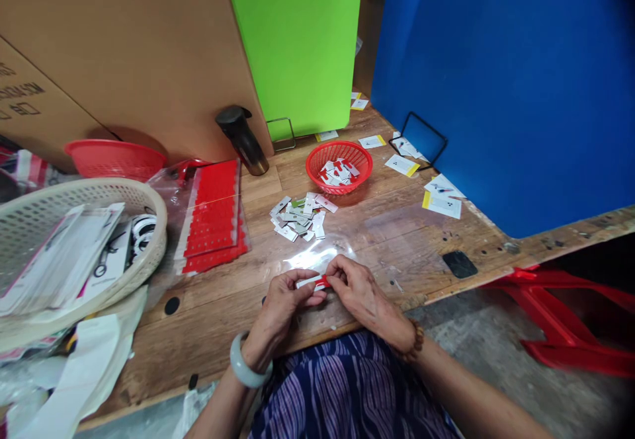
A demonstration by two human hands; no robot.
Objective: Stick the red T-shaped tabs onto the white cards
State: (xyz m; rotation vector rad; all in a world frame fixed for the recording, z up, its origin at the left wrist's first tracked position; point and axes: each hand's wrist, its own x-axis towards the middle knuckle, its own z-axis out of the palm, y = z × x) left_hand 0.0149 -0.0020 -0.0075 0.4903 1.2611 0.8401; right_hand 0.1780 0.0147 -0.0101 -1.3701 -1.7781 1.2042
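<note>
Close to the table's front edge, my left hand pinches one end of a small white strip. My right hand closes its thumb and fingertips on a small red piece at the strip's other end. Fingers partly hide both pieces. Ahead of my hands lies a loose pile of small grey and white strips. Behind it stands a red basket holding white strips with red parts. Red sticker sheets in clear plastic lie to the left.
A cream basket of printed cards stands at the left, a red basket behind it. A dark tumbler leans by the cardboard. Green and blue boards rise behind; a red stool is right.
</note>
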